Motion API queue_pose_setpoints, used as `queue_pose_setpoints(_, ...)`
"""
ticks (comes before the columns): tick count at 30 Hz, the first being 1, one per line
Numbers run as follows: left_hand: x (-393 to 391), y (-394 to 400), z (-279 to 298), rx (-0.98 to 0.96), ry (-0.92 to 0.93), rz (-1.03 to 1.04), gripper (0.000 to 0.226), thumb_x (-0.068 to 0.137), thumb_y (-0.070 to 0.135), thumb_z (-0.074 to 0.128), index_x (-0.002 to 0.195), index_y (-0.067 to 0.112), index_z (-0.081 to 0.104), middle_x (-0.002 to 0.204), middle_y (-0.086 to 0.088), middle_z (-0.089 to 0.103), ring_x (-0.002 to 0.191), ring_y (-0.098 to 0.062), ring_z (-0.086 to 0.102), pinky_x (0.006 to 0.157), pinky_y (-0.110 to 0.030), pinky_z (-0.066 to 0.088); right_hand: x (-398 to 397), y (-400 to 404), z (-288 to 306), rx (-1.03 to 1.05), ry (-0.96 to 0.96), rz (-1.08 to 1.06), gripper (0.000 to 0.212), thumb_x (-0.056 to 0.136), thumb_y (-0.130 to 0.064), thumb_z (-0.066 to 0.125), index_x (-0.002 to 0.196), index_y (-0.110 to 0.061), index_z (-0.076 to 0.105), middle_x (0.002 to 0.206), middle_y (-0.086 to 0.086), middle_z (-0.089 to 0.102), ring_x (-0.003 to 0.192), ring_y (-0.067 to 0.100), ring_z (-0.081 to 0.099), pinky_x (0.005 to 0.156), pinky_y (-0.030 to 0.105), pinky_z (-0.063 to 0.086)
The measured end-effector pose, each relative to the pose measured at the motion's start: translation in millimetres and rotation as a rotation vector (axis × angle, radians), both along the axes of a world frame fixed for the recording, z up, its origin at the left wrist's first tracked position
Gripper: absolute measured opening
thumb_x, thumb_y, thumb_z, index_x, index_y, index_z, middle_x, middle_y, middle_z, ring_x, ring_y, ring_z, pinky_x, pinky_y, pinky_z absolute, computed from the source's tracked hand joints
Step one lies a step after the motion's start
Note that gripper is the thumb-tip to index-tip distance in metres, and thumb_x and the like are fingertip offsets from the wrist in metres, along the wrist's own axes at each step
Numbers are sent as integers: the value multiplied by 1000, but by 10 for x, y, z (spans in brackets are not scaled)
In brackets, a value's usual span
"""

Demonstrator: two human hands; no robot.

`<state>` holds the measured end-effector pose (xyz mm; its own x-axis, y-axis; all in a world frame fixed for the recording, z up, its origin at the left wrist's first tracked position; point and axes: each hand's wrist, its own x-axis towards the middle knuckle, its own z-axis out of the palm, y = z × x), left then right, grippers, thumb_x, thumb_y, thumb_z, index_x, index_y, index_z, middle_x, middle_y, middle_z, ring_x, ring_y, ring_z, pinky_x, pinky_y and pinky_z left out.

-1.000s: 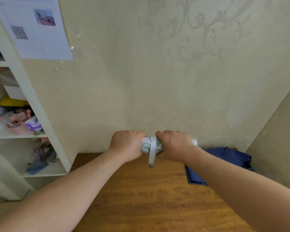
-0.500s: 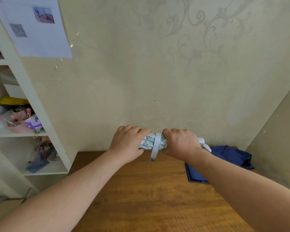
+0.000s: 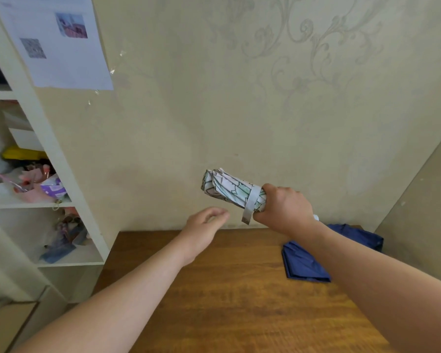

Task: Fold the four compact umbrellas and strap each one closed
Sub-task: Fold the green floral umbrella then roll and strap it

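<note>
Change: left hand [image 3: 204,226] has let go of patterned umbrella [image 3: 233,191], now hangs free at frame centre, fingers loosely curled, holding nothing. Right hand [image 3: 285,208] alone grips umbrella, raised above bench [image 3: 214,289], tilted toward upper left.

Meaning: rolling likely done; strap [image 3: 251,203] wraps canopy but its tail dangles loose, fastening unconfirmed.

Blue umbrella [image 3: 323,253] lies at right on bench, flattened, unstrapped.

Patterned umbrella: white with green line print, canopy bunched tight, pleats showing at free end.
</note>
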<state>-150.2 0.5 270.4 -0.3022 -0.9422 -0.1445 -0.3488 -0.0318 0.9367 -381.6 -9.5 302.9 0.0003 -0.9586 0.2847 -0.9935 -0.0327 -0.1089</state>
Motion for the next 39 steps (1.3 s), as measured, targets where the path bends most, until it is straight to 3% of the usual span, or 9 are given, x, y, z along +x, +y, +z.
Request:
queue_pose_setpoints(5,-234,71,2,-32,26,-54,28,101,58,60,119,39,69,133,19,61,128,-6,52,108,-34,41,26,12,17,24,-83,-3,36,76,-53,71,93,-25,56,78,-3,61,71,28,59,61,31,44)
queue_pose_setpoints(7,-297,95,3,-113,15,-50,23,103,50,61,101,31,74,110,16,71,111,-6,61,98,-33,46,28,26,14,32,-87,-3,36,77,-52,72,93,-24,56,77,-4,60,70,26,58,61,31,44)
queue_pose_setpoints(9,-328,141,20,-164,34,-7,27,106,43,58,92,26,72,87,11,67,91,-11,61,85,-33,47,8,29,14,39,-93,-3,33,77,-48,71,93,-24,56,76,-5,59,69,25,60,60,31,44)
queue_pose_setpoints(15,-348,224,147,-181,164,-56,22,111,30,49,96,24,64,72,7,60,71,-9,56,80,-33,53,-141,20,-40,84,-137,-118,28,77,-42,68,93,-21,57,78,-3,62,70,24,62,61,34,54)
queue_pose_setpoints(20,-285,111,134,-160,169,1,18,110,28,55,99,24,69,73,9,66,71,-9,59,76,-31,53,-95,30,-54,167,-396,-140,25,76,-42,69,86,-22,59,78,-4,65,70,18,63,57,31,48)
queue_pose_setpoints(23,-195,15,120,-183,124,42,18,108,31,58,98,27,72,77,8,71,76,-10,62,83,-39,56,-16,64,-33,258,-688,-113,26,74,-36,71,86,-15,64,69,-3,64,57,18,57,53,32,48)
queue_pose_setpoints(25,-141,-33,117,-205,100,67,20,107,32,60,95,26,74,80,8,71,76,-7,59,82,-39,54,33,107,-23,330,-884,-65,28,76,-31,74,91,-10,65,66,1,57,54,18,52,53,34,49)
queue_pose_setpoints(31,-68,-80,133,-195,128,43,24,104,32,64,89,19,76,78,12,70,69,4,54,80,-30,44,139,176,-51,446,-1235,6,42,82,-21,79,113,-7,54,79,14,56,55,24,52,53,37,47)
queue_pose_setpoints(39,-67,-99,186,-66,247,-14,16,100,33,71,104,20,78,99,11,78,91,2,68,82,-18,48,211,303,15,797,-1477,237,38,80,-23,71,111,-15,50,78,11,57,44,20,44,49,32,50)
